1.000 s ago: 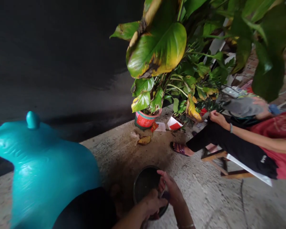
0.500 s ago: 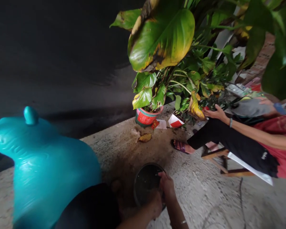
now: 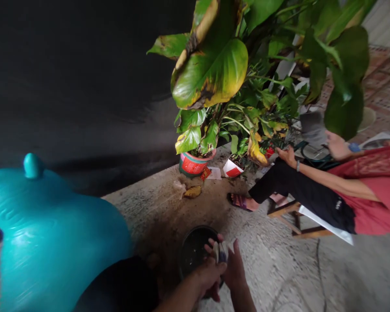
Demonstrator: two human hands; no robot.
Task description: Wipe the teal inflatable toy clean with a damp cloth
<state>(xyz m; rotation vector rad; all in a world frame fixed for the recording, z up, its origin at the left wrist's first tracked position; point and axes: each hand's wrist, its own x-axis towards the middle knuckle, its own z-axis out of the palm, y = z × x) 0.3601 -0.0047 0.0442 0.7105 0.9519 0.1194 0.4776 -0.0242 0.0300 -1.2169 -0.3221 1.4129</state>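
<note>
Pale item, gripped by left hand against outspread right hand, sits over dark round basin, presumably for drips.

Bowl, flowerpot, leaf on floor.

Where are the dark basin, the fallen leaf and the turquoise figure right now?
Dark basin (image 3: 191, 248): head view, on a bare part of its inside.
Fallen leaf (image 3: 192, 192): head view, middle of its upper face.
Turquoise figure (image 3: 65, 229): head view, on its body.
</note>
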